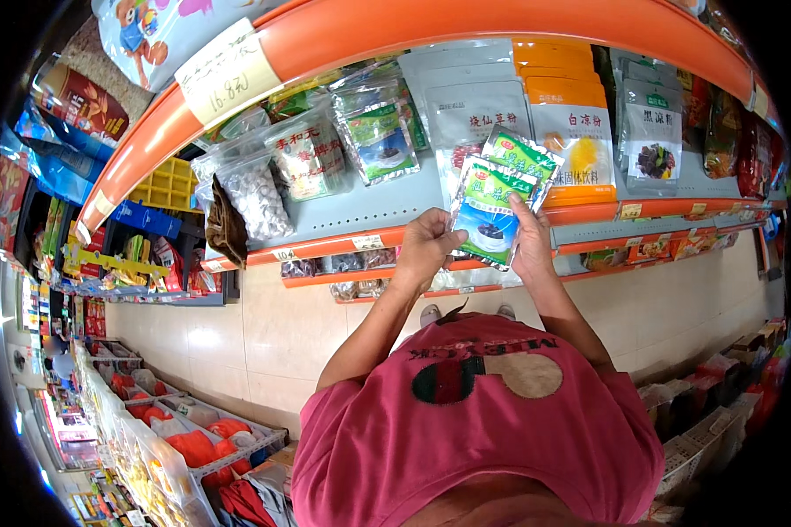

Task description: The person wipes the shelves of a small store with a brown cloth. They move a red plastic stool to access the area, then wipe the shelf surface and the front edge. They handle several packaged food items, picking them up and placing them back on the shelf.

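In front of the shelf my two hands hold a pair of foil sachets in green, white and blue. The nearer sachet (pixel 491 212) shows a bowl of dark jelly and overlaps the rear sachet (pixel 522 158), which tilts to the right. My left hand (pixel 428 244) pinches the left edge, its thumb over the front. My right hand (pixel 531 230) grips the right side, thumb on the face and fingers mostly hidden behind. Similar green sachets (pixel 381 141) stand on the shelf to the left. Directly behind are grey pouches (pixel 474 112) and orange-and-white pouches (pixel 570 132).
An orange-edged upper shelf (pixel 474 14) with a handwritten price tag (pixel 227 72) arches overhead. Bagged goods (pixel 257 194) and a dark brown packet (pixel 224 227) sit at the shelf's left. Crates of red-bagged goods (pixel 198 448) stand lower left, white baskets (pixel 705 428) lower right. The tiled floor (pixel 283 329) lies below.
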The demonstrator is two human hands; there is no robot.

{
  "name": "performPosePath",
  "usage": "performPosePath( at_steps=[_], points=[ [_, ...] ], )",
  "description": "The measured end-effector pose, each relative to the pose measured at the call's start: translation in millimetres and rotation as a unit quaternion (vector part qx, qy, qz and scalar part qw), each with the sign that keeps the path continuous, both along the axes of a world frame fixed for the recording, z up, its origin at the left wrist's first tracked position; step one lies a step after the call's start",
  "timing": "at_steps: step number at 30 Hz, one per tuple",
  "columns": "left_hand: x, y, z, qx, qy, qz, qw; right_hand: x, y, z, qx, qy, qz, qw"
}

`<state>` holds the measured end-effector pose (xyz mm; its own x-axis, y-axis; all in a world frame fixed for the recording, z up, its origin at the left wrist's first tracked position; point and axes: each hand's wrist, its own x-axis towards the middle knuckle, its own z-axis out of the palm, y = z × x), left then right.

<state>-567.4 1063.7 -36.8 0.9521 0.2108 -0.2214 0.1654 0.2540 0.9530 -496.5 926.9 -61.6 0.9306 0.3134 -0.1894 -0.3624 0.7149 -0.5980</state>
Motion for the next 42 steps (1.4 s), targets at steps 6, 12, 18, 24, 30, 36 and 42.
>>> performPosePath(
  at_steps=[6, 12, 18, 24, 30, 36, 42],
  points=[
    [-8.8, 24.3, 9.7, -0.022, -0.015, 0.093, 0.995, 10.9, 1.4, -1.6, -0.044, -0.034, -0.001, 0.998],
    [-6.4, 98.2, -1.5, -0.008, -0.066, 0.282, 0.957, 19.3, -1.2, -9.6, -0.107, -0.093, -0.048, 0.989],
    [16.1, 111.1, -23.6, 0.016, -0.041, 0.291, 0.956, 16.0, 1.1, -13.2, -0.193, -0.136, -0.034, 0.971],
    [39.7, 127.5, -42.5, 0.211, -0.059, 0.252, 0.942, 17.6, -0.1, -18.2, -0.195, -0.148, -0.033, 0.969],
    [40.2, 123.4, -44.6, 0.541, 0.008, 0.264, 0.798, 17.4, -0.1, -13.6, -0.176, -0.136, -0.033, 0.974],
    [34.2, 113.4, -25.0, 0.567, 0.029, 0.236, 0.789, 18.1, -0.9, -11.3, -0.181, -0.127, -0.025, 0.975],
    [25.1, 107.9, -13.8, 0.660, 0.038, 0.202, 0.723, 15.6, 1.5, -5.0, -0.167, -0.119, -0.037, 0.978]
  ],
)
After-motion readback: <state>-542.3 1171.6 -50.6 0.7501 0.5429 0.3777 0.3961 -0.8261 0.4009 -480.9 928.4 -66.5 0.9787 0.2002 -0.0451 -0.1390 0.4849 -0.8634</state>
